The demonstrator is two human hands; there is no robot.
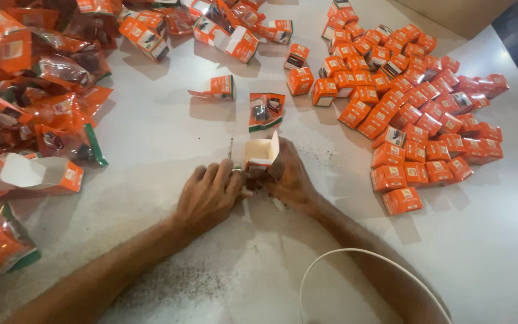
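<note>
White cable (355, 258) | hands (247, 183) hold open box (262, 153) | white table (151, 138)

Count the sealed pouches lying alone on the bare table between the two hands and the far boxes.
1: a single pouch lies just beyond the open box held by both hands; more pouches sit heaped at left, partly hidden.

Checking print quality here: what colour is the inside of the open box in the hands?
White inside, on the open box; seen in the head view.

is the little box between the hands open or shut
Open: the small box held between the left hand and right hand has its top flap raised, showing the white inside.
</note>
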